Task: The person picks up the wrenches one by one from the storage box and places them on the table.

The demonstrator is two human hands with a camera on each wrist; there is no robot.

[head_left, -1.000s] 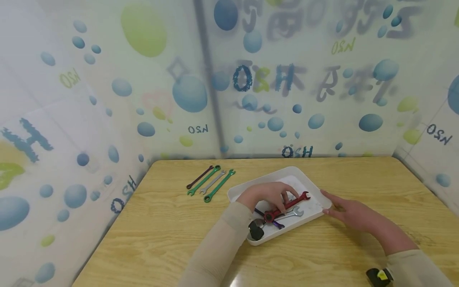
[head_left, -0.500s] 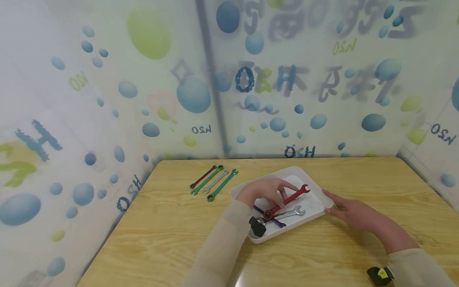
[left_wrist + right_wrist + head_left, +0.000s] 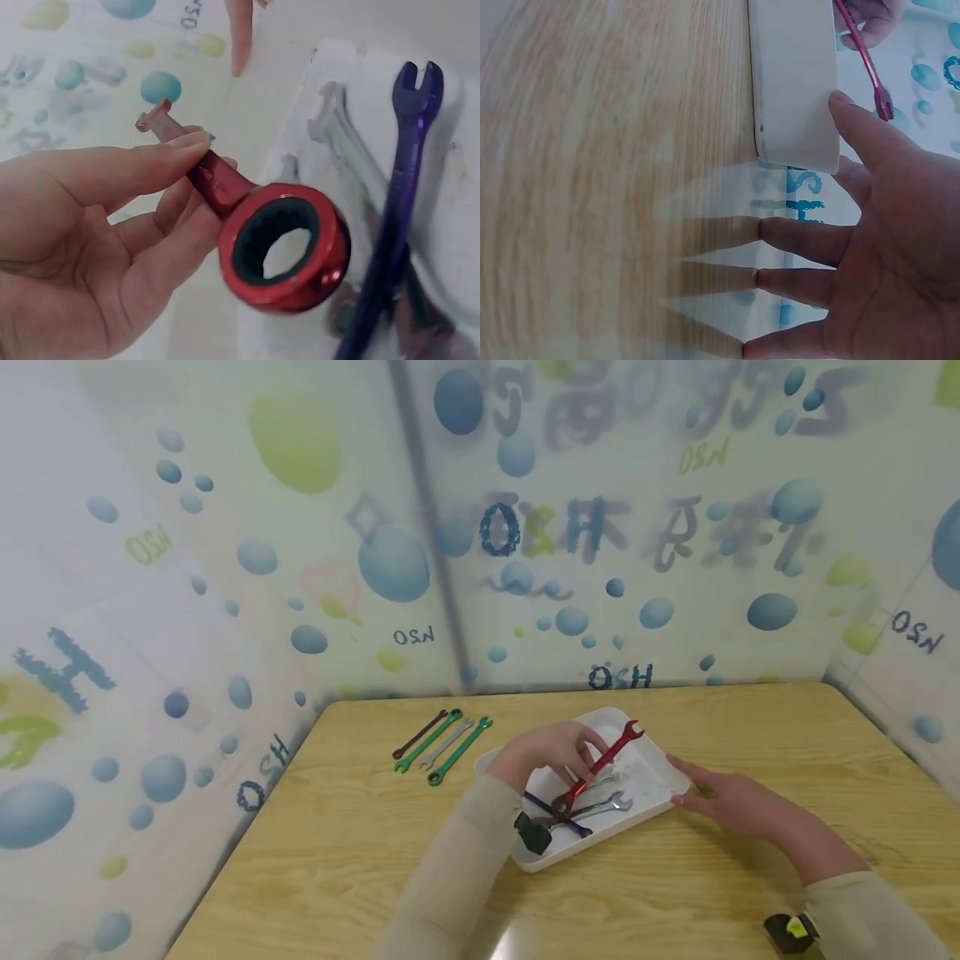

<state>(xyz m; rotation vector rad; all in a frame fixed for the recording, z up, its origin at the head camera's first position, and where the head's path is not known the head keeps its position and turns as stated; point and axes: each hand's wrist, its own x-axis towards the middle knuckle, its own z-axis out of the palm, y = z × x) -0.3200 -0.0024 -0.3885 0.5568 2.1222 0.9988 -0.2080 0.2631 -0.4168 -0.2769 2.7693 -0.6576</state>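
The left hand gripped a red wrench by the shaft, thumb against fingers, over the white tray. The wrench was tilted, its open jaw pointing towards the tray's far right side; whether its ring end touched the tools beneath could not be determined. The right hand was spread wide, fingers straight, thumb and index finger touching the tray's right end. A purple wrench and a silver wrench lay crossed in the tray, towards its near edge. Near the far left corner of the wooden bench, a purplish wrench, two green wrenches and a thin grey wrench lay apart, in a slanted row.
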